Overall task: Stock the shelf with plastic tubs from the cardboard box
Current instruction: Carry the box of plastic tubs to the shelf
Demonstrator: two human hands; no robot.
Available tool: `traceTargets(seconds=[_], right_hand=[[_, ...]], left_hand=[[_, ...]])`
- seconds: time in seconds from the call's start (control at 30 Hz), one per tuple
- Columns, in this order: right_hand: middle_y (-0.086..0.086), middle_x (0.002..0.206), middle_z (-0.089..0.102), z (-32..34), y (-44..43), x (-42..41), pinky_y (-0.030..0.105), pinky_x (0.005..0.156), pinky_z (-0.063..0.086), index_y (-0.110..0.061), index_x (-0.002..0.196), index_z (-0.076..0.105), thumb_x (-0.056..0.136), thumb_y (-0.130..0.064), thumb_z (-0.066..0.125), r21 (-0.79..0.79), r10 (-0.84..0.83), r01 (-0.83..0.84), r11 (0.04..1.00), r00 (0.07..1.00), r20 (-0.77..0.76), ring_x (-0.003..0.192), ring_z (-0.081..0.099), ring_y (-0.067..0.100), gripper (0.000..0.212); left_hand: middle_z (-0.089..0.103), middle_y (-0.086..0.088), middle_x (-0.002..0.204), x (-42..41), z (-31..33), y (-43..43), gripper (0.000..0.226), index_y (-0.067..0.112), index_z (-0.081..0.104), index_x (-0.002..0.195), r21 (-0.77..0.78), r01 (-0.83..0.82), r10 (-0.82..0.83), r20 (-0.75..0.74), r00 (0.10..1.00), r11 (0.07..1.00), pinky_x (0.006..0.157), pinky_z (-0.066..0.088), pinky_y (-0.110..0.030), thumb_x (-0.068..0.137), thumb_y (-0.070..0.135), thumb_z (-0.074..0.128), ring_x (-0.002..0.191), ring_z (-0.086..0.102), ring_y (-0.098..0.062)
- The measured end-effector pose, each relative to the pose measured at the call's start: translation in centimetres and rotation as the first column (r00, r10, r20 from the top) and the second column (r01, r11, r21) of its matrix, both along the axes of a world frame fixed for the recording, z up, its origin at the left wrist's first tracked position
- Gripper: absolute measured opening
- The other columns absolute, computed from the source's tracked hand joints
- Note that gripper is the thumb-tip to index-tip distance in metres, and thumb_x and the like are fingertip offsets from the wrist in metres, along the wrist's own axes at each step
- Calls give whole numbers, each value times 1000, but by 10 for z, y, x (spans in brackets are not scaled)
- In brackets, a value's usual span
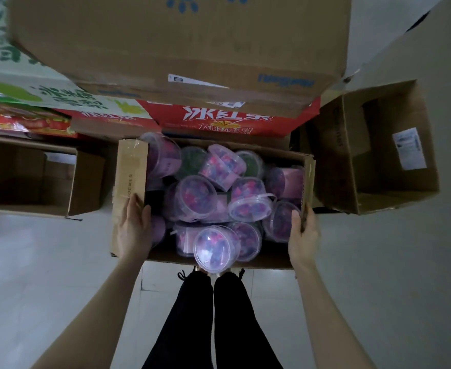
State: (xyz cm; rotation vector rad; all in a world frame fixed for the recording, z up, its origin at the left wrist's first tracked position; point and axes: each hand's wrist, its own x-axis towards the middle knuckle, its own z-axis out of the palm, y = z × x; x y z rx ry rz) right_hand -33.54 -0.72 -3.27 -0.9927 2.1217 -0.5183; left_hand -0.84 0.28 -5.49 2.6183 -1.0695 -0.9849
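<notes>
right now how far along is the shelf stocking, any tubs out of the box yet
Nothing looks done: the cardboard box is full of plastic tubs, piled loosely, and no shelf shows in view. In hand: the left hand and right hand each grip a side flap of the box, holding no tub. Left: taking out and shelving all the tubs.

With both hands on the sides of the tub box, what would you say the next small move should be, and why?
Probably lift the cardboard box straight up, kept level. The left hand and right hand already grip its opposite side walls, no shelf is in view, and the plastic tubs lie heaped loosely, one sitting at the near edge, so tilting might spill them.
</notes>
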Motion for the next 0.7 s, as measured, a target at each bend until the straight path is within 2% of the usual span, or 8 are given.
traceTargets(seconds=[0.17,0.3,0.4,0.47,0.53,0.63,0.7], right_hand=[[18,146,37,-6,3,1,42,106,35,-12,141,41,97,-34,43,46,4,3,999,988,-152,132,38,32,49],[16,125,60,-7,5,6,44,95,47,-11,139,43,96,-35,46,25,18,-14,1000,984,-178,109,59,34,49],[15,121,63,-7,8,4,44,96,48,-14,138,44,94,-34,53,29,-39,45,999,983,-181,108,60,34,50],[14,120,64,-6,11,2,44,95,48,-15,138,45,92,-30,56,28,-42,48,998,981,-188,107,61,34,49],[14,118,65,-5,14,1,44,94,48,-17,137,47,93,-27,56,15,-58,63,998,978,-200,105,62,34,46],[18,113,67,-5,17,-6,41,89,47,-13,133,52,94,-23,54,-44,-125,118,992,968,-218,98,63,35,40],[18,114,66,-2,16,-12,36,87,45,-9,130,54,94,-20,54,-60,-166,157,986,965,-205,100,63,35,37]], left_hand=[[34,-12,146,-3,3,4,51,20,28,144,-28,-15,17,70,997,999,102,34,-56,98,42,32,129,35,-37],[35,-12,147,1,5,8,59,18,26,145,-36,34,-31,65,997,999,96,40,-57,95,44,41,125,40,-41],[39,-11,144,6,5,8,60,20,28,144,-19,46,-44,65,997,999,92,42,-56,92,38,51,120,45,-41],[48,-16,136,10,6,12,56,22,32,143,-61,19,-17,41,999,998,89,45,-52,92,30,53,113,50,-42],[59,-23,120,18,8,15,50,20,39,141,-138,1,5,39,999,990,80,47,-48,93,24,52,99,57,-45],[66,-29,96,27,14,22,42,13,49,135,-255,28,-9,75,997,967,70,46,-44,93,14,52,81,60,-46],[67,-27,97,33,21,22,38,9,54,131,-324,41,-16,80,997,945,72,46,-41,93,11,53,83,62,-44]])
